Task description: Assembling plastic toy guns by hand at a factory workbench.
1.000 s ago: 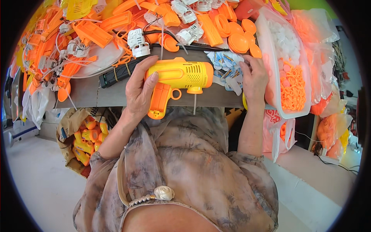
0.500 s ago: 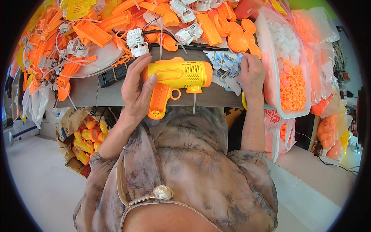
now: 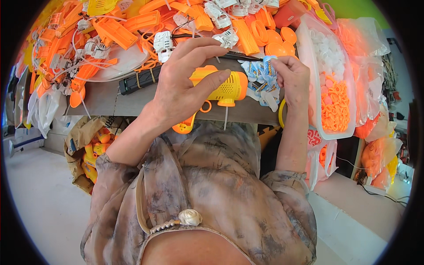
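Observation:
A yellow toy gun (image 3: pixel 237 86) with an orange muzzle ring, trigger ring and grip lies on its side at the table's front edge, its thin clear tube hanging below. Over its rear part reaches my left hand (image 3: pixel 179 86), fingers stretched out and thumb apart; it covers much of the gun, and I cannot tell whether it touches it. My right hand (image 3: pixel 292 79) pinches a small blue-and-white sticker (image 3: pixel 268 67) between thumb and fingers. Below that sticker, a loose pile of similar stickers (image 3: pixel 257 80) lies on the grey table (image 3: pixel 145 99), right of the muzzle.
Orange parts (image 3: pixel 115 34), white gearbox-like units (image 3: pixel 163 44) and wires heap along the back. A white bin (image 3: pixel 304 88) at right holds orange rings and clear pieces. A paper bag (image 3: pixel 79 145) of yellow-orange toys stands lower left; a plastic bag (image 3: pixel 319 165) hangs lower right.
My right hand has lifted a sticker up from the pile. My left hand has moved right and up, from the gun's rear to over its body. The whole view has shifted slightly.

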The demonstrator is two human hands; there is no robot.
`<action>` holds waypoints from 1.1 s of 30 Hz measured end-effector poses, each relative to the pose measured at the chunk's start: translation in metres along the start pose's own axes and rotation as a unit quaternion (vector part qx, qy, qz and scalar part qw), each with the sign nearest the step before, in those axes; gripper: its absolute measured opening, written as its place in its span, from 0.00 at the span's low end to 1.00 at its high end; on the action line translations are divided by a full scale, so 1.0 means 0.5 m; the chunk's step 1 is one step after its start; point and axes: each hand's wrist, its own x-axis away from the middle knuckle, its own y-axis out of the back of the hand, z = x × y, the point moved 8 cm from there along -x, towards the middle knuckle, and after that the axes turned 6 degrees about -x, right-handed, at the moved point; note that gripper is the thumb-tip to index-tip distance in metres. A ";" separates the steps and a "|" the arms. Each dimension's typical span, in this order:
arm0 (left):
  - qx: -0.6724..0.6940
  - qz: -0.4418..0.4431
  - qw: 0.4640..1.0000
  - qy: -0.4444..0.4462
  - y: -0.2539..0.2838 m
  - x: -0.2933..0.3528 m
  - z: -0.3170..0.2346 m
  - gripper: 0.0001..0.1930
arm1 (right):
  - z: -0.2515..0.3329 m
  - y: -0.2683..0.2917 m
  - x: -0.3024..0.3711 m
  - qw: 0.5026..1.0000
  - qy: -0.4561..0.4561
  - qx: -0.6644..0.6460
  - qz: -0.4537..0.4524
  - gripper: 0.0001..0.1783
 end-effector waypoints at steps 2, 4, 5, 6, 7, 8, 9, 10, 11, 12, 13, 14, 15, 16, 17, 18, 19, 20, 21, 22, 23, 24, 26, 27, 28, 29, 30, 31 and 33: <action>0.005 0.004 1.000 0.004 -0.005 0.001 0.002 0.15 | -0.026 -0.001 -0.016 0.988 -0.004 0.148 0.034 0.08; 0.010 0.007 1.000 0.007 -0.008 0.003 0.008 0.15 | -0.042 0.005 -0.027 0.984 -0.003 0.176 0.029 0.08; 0.008 0.009 1.000 0.004 -0.010 0.005 0.012 0.15 | -0.044 0.007 -0.030 0.979 -0.003 0.203 0.026 0.08; 0.003 0.012 1.000 0.001 -0.012 0.005 0.012 0.14 | -0.045 0.009 -0.032 0.979 -0.003 0.201 0.027 0.08; 0.001 0.013 1.000 0.002 -0.012 0.004 0.011 0.14 | -0.045 0.013 -0.035 0.979 -0.005 0.201 0.020 0.08; -0.001 0.012 1.000 0.005 -0.012 0.003 0.010 0.14 | -0.045 0.017 -0.036 0.980 -0.007 0.200 0.012 0.09; -0.002 0.011 1.000 0.008 -0.010 0.003 0.012 0.14 | -0.042 0.015 -0.034 0.980 -0.007 0.200 0.013 0.09; -0.001 0.011 1.000 0.008 -0.010 0.003 0.013 0.14 | -0.036 0.016 -0.030 0.984 -0.016 0.177 -0.002 0.09; 0.000 0.004 1.000 0.011 -0.008 0.002 0.015 0.14 | -0.031 0.020 -0.026 0.988 -0.024 0.154 -0.017 0.09; 0.001 -0.002 1.000 0.014 -0.006 0.000 0.015 0.13 | -0.025 0.020 -0.023 0.988 -0.023 0.154 -0.017 0.09; 0.001 -0.003 1.000 0.014 -0.006 -0.004 0.011 0.13 | -0.015 0.022 -0.019 0.993 -0.008 0.118 -0.020 0.09; 0.025 0.000 0.999 0.020 -0.007 -0.010 0.008 0.13 | -0.005 0.023 -0.015 0.996 0.008 0.082 -0.024 0.09; 0.048 0.001 0.998 0.027 -0.010 -0.014 0.006 0.13 | 0.001 0.021 -0.010 0.996 0.009 0.082 -0.023 0.09; 0.047 0.000 0.999 0.027 -0.013 -0.017 0.006 0.13 | 0.012 0.018 -0.004 0.999 0.031 0.030 -0.025 0.08; 0.052 0.008 0.998 0.027 -0.020 -0.020 0.008 0.14 | 0.024 0.015 0.002 0.998 0.053 -0.023 -0.026 0.08; 0.055 0.014 0.998 0.029 -0.026 -0.021 0.009 0.14 | 0.033 0.006 0.009 0.998 0.054 -0.023 -0.023 0.08; 0.052 0.011 0.998 0.030 -0.032 -0.023 0.007 0.14 | 0.045 -0.008 0.019 0.995 0.057 -0.080 -0.007 0.07; 0.083 0.028 0.993 0.073 -0.048 -0.024 0.015 0.14 | 0.056 -0.023 0.029 0.989 0.059 -0.136 0.008 0.06; 0.115 0.046 0.986 0.116 -0.068 -0.023 0.025 0.14 | 0.061 -0.039 0.042 0.989 0.059 -0.138 0.012 0.06; 0.117 0.037 0.987 0.103 -0.072 -0.028 0.014 0.13 | 0.068 -0.066 0.058 0.981 0.049 -0.183 0.037 0.06; 0.112 0.034 0.988 0.105 -0.073 -0.029 0.013 0.13 | 0.073 -0.092 0.072 0.971 0.037 -0.228 0.062 0.07; 0.148 0.059 0.978 0.138 -0.086 -0.026 0.022 0.12 | 0.074 -0.110 0.085 0.969 0.032 -0.234 0.075 0.07; 0.197 0.034 0.966 0.163 -0.086 -0.019 0.028 0.10 | 0.076 -0.135 0.103 0.966 0.047 -0.237 0.090 0.07; 0.196 0.034 0.966 0.164 -0.082 -0.017 0.029 0.10 | 0.079 -0.140 0.110 0.965 0.064 -0.236 0.097 0.07; 0.226 0.036 0.954 0.192 -0.078 -0.011 0.040 0.10 | 0.079 -0.141 0.114 0.970 0.079 -0.207 0.099 0.07; 0.255 0.038 0.941 0.219 -0.072 -0.004 0.051 0.10 | 0.078 -0.139 0.118 0.970 0.077 -0.209 0.100 0.07; 0.244 0.055 0.940 0.234 -0.066 0.001 0.059 0.10 | 0.072 -0.141 0.121 0.974 0.062 -0.185 0.118 0.07; 0.243 0.055 0.939 0.236 -0.050 0.002 0.060 0.10 | 0.066 -0.146 0.124 0.977 0.046 -0.161 0.136 0.07; 0.233 0.128 0.928 0.260 -0.039 0.008 0.059 0.12 | 0.103 -0.149 0.140 0.973 0.186 -0.091 0.098 0.08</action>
